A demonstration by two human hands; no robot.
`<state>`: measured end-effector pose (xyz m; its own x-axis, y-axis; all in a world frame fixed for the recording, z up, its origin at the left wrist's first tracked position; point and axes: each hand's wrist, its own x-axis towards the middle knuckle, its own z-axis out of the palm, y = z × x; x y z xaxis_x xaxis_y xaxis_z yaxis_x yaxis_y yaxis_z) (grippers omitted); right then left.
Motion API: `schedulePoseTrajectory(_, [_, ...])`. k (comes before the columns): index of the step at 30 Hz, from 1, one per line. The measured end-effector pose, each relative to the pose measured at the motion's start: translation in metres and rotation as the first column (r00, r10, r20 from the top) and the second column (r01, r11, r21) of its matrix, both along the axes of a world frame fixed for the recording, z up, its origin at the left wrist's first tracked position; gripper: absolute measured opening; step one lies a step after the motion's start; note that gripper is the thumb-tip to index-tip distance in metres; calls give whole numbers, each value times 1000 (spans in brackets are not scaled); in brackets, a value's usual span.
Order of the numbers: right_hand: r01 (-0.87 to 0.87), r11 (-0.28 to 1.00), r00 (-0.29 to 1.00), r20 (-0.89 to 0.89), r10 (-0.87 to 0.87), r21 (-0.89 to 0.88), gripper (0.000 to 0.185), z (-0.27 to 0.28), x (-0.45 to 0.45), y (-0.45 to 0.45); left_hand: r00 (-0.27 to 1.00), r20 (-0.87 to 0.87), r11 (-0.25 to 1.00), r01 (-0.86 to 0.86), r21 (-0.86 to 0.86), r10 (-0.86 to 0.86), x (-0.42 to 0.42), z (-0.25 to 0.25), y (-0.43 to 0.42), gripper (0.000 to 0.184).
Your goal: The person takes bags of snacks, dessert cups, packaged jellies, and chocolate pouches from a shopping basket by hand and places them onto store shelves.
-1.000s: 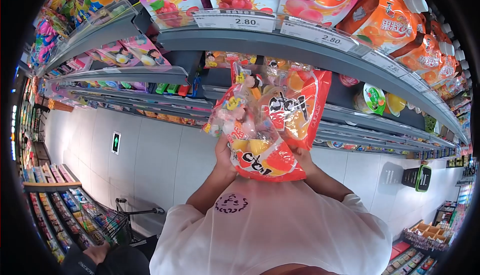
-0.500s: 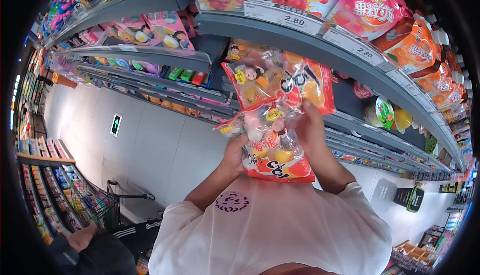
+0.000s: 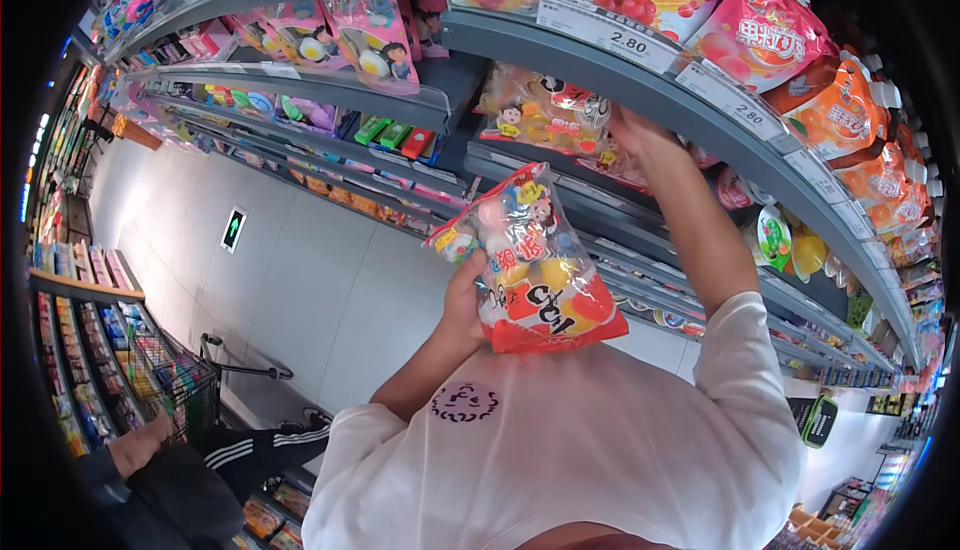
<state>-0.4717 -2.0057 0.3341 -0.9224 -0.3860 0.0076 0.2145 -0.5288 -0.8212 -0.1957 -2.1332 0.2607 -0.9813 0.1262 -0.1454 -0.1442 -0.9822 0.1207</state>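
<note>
We found the left hand (image 3: 464, 302) pinching the snack bag (image 3: 545, 275) by its edge, before the shirt (image 3: 590, 435); the right hand (image 3: 638, 136) was at the shelf bags (image 3: 545, 110), its finger state unclear. We judged this shelf handling, requiring a steady left hold.

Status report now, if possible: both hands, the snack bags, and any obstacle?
Left hand holds one snack bag. Right hand at shelved bag, grip unclear. Upper shelf close above right hand.
</note>
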Motion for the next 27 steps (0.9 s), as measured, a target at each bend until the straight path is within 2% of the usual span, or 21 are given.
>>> schedulePoseTrajectory(2, [38,999,999,-6,-39,-38,24,-10,-10,-4,1000,8,1000,-12,1,12,0,0,-2,53])
schedulePoseTrajectory(5, [105,993,994,-42,-103,56,23,5,10,-21,999,37,999,-36,13,36,1,-3,-3,51])
schedulePoseTrajectory(7, [-16,981,998,70,3,195,24,-4,9,-30,995,64,997,-78,-9,78,0,-2,-4,49])
schedulePoseTrajectory(12, [-50,996,999,2,50,77,32,-15,23,-34,993,69,995,-100,-7,101,-5,5,-5,49])
schedulePoseTrajectory(14, [-11,951,999,-43,26,309,32,-8,28,-21,992,77,995,-98,-6,98,-5,6,-5,49])
schedulePoseTrajectory(15, [19,925,995,-93,18,380,28,5,39,-13,991,66,993,-114,-31,116,-7,7,-5,49])
schedulePoseTrajectory(16, [16,925,996,-88,18,380,28,11,50,0,990,55,990,-129,-56,133,-9,7,-5,50])
schedulePoseTrajectory(17, [205,759,934,-356,37,617,24,15,59,18,989,61,989,-134,-60,138,-10,7,-6,50])
schedulePoseTrajectory(18, [433,526,804,-578,142,732,21,16,72,31,988,64,989,-135,-58,139,-10,7,-6,50])
schedulePoseTrajectory(19, [425,675,785,-617,56,603,26,17,89,40,989,49,989,-138,-60,141,-11,10,-6,51])
schedulePoseTrajectory(20, [409,795,769,-638,-37,448,30,16,106,48,989,33,988,-139,-62,142,-12,12,-6,51])
schedulePoseTrajectory(22, [35,885,888,-420,185,464,39,-9,127,82,987,37,984,-151,-95,155,-14,16,-5,50])
schedulePoseTrajectory(24, [-248,907,947,-113,302,340,44,-41,157,105,988,37,981,-144,-130,150,-18,19,-1,49])
schedulePoseTrajectory(26, [-347,850,935,73,348,396,49,-56,193,109,985,-35,966,-171,-194,167,-23,21,4,50])
schedulePoseTrajectory(27, [-398,846,915,84,395,356,51,-71,209,112,989,-34,969,-147,-197,143,-25,20,7,50])
